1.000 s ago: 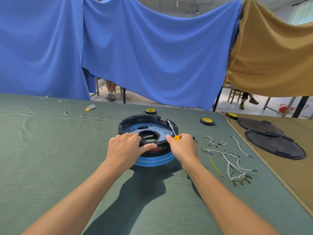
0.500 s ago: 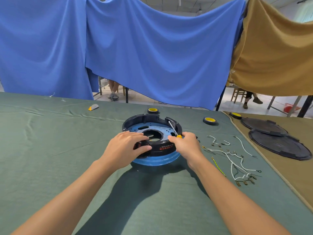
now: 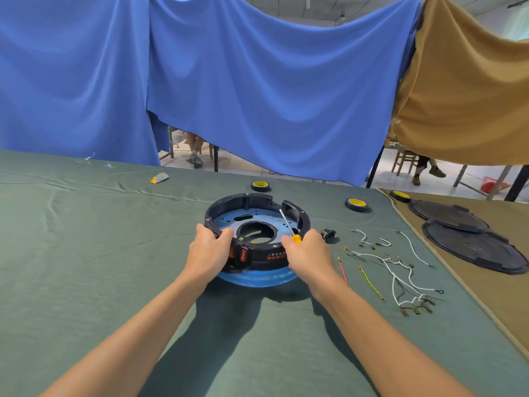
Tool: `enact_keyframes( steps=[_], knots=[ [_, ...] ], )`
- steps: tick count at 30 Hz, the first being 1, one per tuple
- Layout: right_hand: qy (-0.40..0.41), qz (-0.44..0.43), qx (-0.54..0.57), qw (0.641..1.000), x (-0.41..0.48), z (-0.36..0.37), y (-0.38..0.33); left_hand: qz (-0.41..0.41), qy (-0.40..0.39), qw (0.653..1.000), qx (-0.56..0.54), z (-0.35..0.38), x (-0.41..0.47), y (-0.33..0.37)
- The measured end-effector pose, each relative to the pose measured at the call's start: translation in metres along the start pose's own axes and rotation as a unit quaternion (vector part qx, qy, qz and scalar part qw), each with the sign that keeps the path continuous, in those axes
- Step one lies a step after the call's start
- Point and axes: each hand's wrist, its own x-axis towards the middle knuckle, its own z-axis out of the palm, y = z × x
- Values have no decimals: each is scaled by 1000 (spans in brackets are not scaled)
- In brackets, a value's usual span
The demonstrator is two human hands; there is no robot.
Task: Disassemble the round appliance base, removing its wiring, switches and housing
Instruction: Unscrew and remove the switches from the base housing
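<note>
round appliance base (image 3: 240, 200) parked mid-desk (image 3: 86, 253), near rim gripped by the left hand (image 3: 207, 252) right beside the red switches (image 3: 242, 254), yellow-handled screwdriver (image 3: 287, 223) held in the right hand (image 3: 309, 253), shaft angled over the base, loose wires (image 3: 400, 270) laid out just to the right

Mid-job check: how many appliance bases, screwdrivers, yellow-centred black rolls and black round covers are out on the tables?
Round appliance base: 1
Screwdriver: 1
Yellow-centred black rolls: 3
Black round covers: 2
Total: 7
</note>
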Motion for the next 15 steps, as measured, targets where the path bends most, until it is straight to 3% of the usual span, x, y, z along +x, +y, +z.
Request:
enact_keyframes(
  steps=[3, 7, 13, 15],
  knots=[
    [-33, -27, -10, 999, -8, -11, 4, -6, 35, 997, -62, -3, 5, 2],
    [-49, -75, -31, 996, -13, -35, 9, 5, -18, 992, -123, -15, 18, 3],
    [69, -178, -64, 980, 3, -66, 13, 4, -137, 976, -171, -30, 31, 7],
    [57, -201, -92, 974, 10, -64, 13, 2, -173, 969, -175, -28, 31, 11]
  ],
)
